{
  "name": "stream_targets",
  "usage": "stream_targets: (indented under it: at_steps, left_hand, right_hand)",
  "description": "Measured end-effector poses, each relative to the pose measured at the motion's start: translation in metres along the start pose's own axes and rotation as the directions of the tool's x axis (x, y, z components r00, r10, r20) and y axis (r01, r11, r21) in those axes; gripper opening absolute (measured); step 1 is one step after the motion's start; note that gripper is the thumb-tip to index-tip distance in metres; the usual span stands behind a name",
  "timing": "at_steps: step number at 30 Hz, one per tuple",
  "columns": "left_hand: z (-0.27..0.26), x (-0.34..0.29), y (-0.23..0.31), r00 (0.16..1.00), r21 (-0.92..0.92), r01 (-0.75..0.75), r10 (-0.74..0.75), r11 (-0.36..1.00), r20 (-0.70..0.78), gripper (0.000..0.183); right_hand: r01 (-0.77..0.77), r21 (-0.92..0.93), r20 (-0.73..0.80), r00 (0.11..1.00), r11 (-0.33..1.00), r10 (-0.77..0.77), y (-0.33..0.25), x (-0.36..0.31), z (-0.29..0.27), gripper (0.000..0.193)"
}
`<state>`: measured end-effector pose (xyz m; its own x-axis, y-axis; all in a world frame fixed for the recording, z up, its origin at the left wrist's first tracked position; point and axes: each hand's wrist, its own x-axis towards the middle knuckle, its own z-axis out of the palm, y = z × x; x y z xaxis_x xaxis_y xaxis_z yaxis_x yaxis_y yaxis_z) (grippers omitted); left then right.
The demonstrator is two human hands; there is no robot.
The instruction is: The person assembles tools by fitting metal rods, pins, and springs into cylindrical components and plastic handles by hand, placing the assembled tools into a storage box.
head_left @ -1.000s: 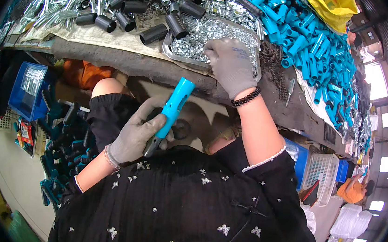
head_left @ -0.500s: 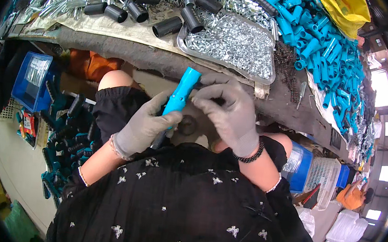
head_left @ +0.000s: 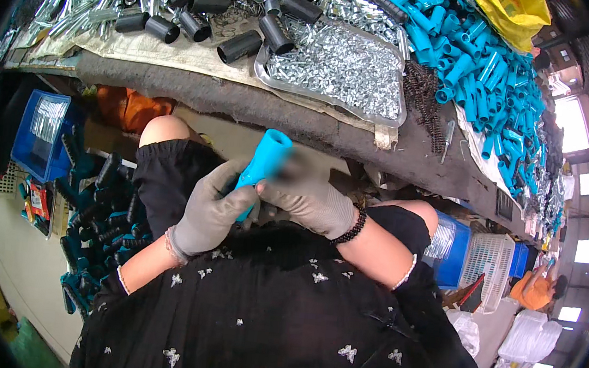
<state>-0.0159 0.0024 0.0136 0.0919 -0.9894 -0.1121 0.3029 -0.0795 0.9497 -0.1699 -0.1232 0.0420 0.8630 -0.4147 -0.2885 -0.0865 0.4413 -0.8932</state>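
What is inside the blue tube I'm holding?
The blue plastic tube shows just blue wall at its open end; anything deeper is hidden, and your left hand covers part of it.

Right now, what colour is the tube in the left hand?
The tube is blue; see the head view.

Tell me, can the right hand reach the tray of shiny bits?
Probably yes: the tray sits near the table edge, just past the right hand, and nothing seems to block the way from above. That hand is at the blue tube, though, so it would have to leave that first.
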Motion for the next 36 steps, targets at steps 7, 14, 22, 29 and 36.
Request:
stream_targets:
  at_steps: [7, 14, 22, 29, 36]
  left_hand:
    - [-0.001, 0.002, 0.001, 0.99, -0.17, 0.095, -0.111, 0.981, -0.086, 0.048]
    - [-0.003, -0.002, -0.002, 0.989, -0.177, 0.109, -0.126, 0.978, -0.084, 0.05]
    - [-0.014, 0.001, 0.0, 0.985, -0.198, 0.12, -0.143, 0.973, -0.101, 0.054]
    - [-0.017, 0.012, -0.008, 0.98, -0.686, 0.185, -0.184, 0.704, 0.076, 0.06]
    - [-0.007, 0.02, -0.016, 0.893, -0.788, 0.366, 0.051, 0.495, 0.447, 0.056]
  right_hand:
    - [0.025, -0.99, 0.119, 0.686, -0.14, -0.718, -0.077, 0.044, -0.05, 0.017]
    - [-0.035, -0.899, 0.191, 0.866, -0.436, -0.463, -0.097, 0.064, -0.079, 0.015]
    - [-0.045, -0.982, 0.095, 0.721, -0.183, -0.686, -0.09, 0.055, -0.09, 0.015]
    - [0.195, -0.74, -0.154, 0.883, 0.643, -0.444, -0.065, 0.01, -0.01, 0.02]
    - [0.369, -0.437, -0.135, 0.874, 0.82, -0.466, -0.004, 0.004, 0.018, 0.021]
